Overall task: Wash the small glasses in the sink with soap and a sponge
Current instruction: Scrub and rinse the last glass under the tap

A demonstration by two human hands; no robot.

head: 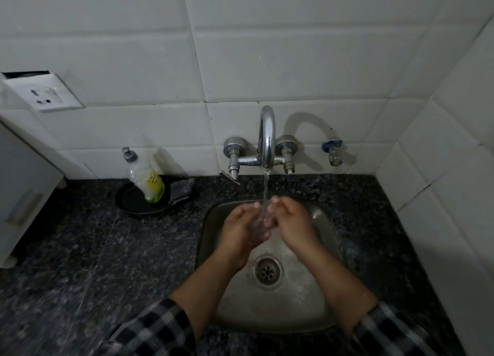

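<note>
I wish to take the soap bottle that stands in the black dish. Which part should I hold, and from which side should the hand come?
Probably its clear middle below the grey cap, where the soap bottle narrows. Come from the front with the left hand, now holding the small glass: the tiled wall is close behind, and a dark scrubber lies at its right.

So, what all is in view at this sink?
small glass: one, clear, under the water, between both hands
faucet: one, chrome, on wall, running
sink: one, steel, in the countertop
countertop: one, black speckled, around sink
soap bottle: one, clear with yellow-green label, in dish
dish: one, black, left of faucet
sponge: one, dark grey, beside dish
small tap: one, blue-trimmed, wall right of faucet
socket: one, white, wall upper left
left hand: one, gripping the glass
right hand: one, fingers curled on the glass
</note>
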